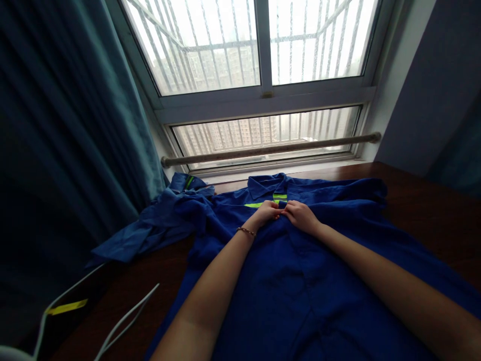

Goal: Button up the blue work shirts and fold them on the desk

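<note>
A blue work jacket [270, 271] with a collar and yellow-green stripes lies spread over a dark wooden surface, its collar toward the window. Both hands meet at its front, just below the stripe. My left hand [267, 211], with a bracelet at the wrist, is closed with its fingertips pinching the jacket's front. Beside it, almost touching, my right hand [299, 215] is closed on the same part of the cloth. What lies right between the fingertips is too small to make out.
Another blue garment [150, 225] lies crumpled at the left, by the curtain [75, 100]. White cables [128, 318], one with a yellow tag [67, 307], run at the lower left. A rail [270, 149] crosses before the barred window behind the wooden surface [421, 210].
</note>
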A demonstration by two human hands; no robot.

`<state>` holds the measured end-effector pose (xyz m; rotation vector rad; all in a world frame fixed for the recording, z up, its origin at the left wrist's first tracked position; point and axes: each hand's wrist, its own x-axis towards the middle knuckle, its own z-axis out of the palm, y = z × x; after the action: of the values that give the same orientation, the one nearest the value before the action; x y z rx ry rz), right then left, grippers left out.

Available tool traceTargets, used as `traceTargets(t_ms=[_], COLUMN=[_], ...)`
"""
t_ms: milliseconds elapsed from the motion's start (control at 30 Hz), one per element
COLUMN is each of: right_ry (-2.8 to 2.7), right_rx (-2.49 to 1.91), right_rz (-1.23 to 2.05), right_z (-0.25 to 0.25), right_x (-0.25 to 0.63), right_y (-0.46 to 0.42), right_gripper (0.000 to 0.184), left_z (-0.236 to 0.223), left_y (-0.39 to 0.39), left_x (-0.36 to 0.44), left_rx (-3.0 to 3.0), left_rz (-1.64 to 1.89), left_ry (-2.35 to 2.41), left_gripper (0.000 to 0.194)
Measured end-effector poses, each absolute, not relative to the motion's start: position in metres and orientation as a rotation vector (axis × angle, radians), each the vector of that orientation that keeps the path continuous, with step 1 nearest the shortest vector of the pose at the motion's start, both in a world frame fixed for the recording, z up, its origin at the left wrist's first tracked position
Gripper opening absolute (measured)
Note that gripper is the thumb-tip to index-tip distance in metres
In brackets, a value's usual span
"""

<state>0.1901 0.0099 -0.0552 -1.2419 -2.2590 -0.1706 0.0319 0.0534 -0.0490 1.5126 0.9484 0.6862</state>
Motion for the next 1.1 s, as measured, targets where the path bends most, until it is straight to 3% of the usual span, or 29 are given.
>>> traceTargets(t_ms=[200,633,833,933,1100], right_ry=[-2.216,-1.968,-1.477,-1.273,-1.387], right_rx=[-1.397,-1.527,-1.441,-1.465,-1.393], right_rz=[0.05,-0.129,-0.231,-0.128,0.071], right_z=[-0.053,-0.05,-0.025,-0.015,-0.004], right_x=[0.191,0.196,0.236,0.256,0.253], right_y=[0.014,0.012,0.028,0.034,0.029], right_gripper=[0.014,0.019,0.024,0.026,0.032], left_z=[-0.052,-0.022,0.003,0.004,0.001], left_y=[0.056,0.049,0.03,0.028,0.038], left_x=[0.035,0.043,0.033,0.034,0.034], left_rx=[1.702,1.73,1.816,2.053,2.362], left_rz=[0.755,0.8,0.288,0.169,0.526], left_ry=[0.944,1.011,0.782,0.782,1.157], left_gripper=[0.028,0.024,0.03,0.026,0.018])
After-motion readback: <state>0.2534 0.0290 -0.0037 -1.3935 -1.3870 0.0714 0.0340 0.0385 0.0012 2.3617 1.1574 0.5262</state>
